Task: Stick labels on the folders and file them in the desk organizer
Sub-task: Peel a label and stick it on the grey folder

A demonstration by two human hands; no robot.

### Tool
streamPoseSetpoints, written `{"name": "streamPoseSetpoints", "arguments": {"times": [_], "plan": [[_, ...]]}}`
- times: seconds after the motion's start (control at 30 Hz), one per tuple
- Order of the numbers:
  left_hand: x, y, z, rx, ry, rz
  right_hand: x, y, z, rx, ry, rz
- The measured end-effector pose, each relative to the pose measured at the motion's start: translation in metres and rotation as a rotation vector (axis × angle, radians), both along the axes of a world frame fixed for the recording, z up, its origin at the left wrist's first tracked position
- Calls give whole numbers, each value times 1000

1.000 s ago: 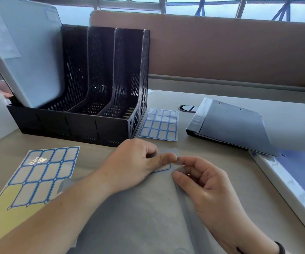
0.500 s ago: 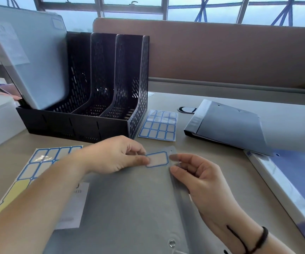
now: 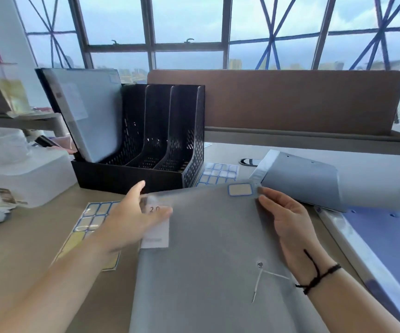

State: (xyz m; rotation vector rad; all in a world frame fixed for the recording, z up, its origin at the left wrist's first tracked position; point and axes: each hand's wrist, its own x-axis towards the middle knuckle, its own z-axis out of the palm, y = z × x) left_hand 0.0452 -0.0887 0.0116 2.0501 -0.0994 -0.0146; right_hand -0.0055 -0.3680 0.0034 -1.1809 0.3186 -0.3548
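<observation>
Two hands frame the translucent grey folder (image 3: 208,248) lying near the person on the desk (image 3: 25,248). Its blue-bordered label (image 3: 239,189) already sits flat at the far right corner, so the step in hand looks like lifting the folder to file it. The left hand (image 3: 131,222) is at the folder's left edge with fingers mostly straight, the thumb over the top sheet and the fingertips seen blurred through the plastic, apparently slipped under it; whether they truly pinch it I cannot tell. The right hand (image 3: 287,219) rests along the right edge, fingers extended and relaxed, fingertips just beside the label, gripping nothing that I can see.

The black desk organizer (image 3: 146,150) stands at the far left; its leftmost slot holds a pale folder (image 3: 90,116) leaning left, and three slots to the right appear free. To do this well, I would take firm hold of both long edges before raising it, since the thin plastic will likely sag. Keep the string tie (image 3: 260,277) from snagging on the mesh wall, turn the folder upright with the label end up and outward, and aim for the slot next to the filed one. Mind the label sheets, one (image 3: 90,219) under the left wrist and one (image 3: 218,174) by the organizer's right side, so they are not dragged along
</observation>
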Motion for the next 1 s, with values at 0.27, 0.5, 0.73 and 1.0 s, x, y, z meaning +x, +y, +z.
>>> {"name": "streamPoseSetpoints", "arguments": {"times": [0.27, 0.5, 0.73, 1.0], "plan": [[-79, 17, 8, -260, 273, -165, 2, 10, 17, -36, -20, -52], [-85, 48, 30, -263, 229, -112, 36, 40, 59, -230, -58, -35], [-70, 76, 48, -498, -10, 83, 38, 101, 58, -570, -38, 245], [-2, 117, 96, -471, -404, 424, 52, 137, 24, -851, -33, 433]]}}
